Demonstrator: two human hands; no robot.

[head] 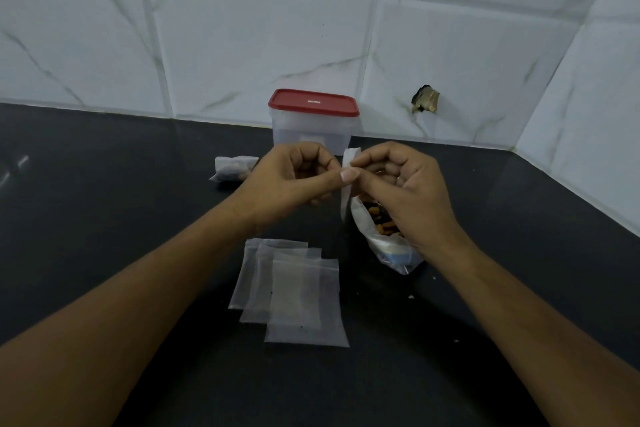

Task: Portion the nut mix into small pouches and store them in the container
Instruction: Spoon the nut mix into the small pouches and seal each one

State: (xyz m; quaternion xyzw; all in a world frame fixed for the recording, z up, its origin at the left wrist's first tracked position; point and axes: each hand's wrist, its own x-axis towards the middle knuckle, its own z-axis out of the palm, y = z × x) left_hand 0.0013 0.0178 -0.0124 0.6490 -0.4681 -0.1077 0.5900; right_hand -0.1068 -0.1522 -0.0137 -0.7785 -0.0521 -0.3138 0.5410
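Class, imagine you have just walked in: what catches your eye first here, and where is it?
First, the left hand and right hand pinching a small pouch at centre. Behind them stands the red-lidded container against the tiled wall; empty pouches lie fanned on the dark counter in front.

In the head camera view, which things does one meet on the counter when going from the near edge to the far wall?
Stack of empty pouches → open bag of nut mix → both hands, left hand and right hand, pinching a small pouch → filled pouch → red-lidded container at the tiled wall.
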